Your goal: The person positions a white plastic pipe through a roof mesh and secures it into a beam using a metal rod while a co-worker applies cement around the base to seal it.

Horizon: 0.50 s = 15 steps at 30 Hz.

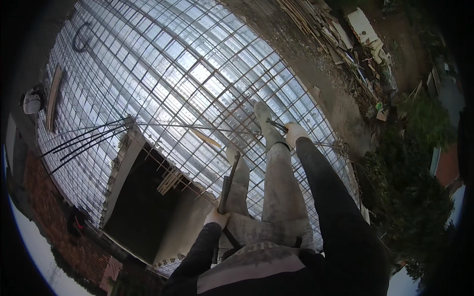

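Left hand: gloved, gripping a bundle of rods.
Right hand: gloved, closed on a tying tool.
Rebar mesh: laid across the deck; tying under way beside the opening.

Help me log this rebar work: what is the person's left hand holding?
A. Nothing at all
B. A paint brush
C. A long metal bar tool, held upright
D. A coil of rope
C: the gloved left hand grips the lower end of a long metal bar tool that points up over the rebar mesh, while the right hand reaches down to the mesh.
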### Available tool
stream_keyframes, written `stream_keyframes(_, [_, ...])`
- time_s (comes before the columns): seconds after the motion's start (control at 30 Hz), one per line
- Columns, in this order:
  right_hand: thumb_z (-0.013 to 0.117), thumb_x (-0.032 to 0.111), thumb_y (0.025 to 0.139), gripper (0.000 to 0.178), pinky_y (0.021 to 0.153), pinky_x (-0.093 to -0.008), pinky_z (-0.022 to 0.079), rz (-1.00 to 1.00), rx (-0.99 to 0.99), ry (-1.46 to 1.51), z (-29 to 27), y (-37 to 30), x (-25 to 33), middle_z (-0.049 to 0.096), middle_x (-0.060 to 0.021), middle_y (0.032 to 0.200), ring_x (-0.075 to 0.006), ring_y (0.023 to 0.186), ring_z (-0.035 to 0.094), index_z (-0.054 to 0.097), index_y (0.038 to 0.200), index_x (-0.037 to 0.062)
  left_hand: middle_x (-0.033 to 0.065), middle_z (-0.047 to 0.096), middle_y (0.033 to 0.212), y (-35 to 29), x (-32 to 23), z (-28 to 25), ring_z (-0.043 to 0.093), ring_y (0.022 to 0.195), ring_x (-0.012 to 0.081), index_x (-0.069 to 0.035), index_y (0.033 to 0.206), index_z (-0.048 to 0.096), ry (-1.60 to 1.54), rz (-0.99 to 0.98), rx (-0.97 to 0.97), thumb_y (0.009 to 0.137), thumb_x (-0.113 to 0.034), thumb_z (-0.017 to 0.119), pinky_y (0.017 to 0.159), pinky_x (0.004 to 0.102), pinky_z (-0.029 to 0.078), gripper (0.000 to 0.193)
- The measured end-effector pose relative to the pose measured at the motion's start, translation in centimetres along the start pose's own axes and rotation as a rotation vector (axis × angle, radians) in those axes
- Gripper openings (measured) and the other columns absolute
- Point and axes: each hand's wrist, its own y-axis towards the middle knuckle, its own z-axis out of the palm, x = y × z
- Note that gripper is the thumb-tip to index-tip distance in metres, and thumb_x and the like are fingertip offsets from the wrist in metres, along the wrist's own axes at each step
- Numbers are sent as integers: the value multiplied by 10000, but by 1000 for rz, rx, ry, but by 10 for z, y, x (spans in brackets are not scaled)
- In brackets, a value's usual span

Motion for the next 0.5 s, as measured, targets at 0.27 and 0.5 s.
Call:
stream_keyframes(0.27, [608,81,910,302,1042,-476,547,-107,97,-193,30,222,47,553,-150,1500,-371,1251,655,748,1173,128,223,751,1062,9,-28,6,719,1047,427,-49,1218,640,-305,-176,16,820,-467,835,919,491,561,609])
stream_keyframes(0.5, [560,101,959,352,1082,-470,541,-118,247,-399,101,414,58,545,-109,1537,-367,1282,650,746,1255,143,238,742,972,17,-86,11,726,941,450,-44,1186,619,-269,-433,67,763,-456,885,828,518,574,647])
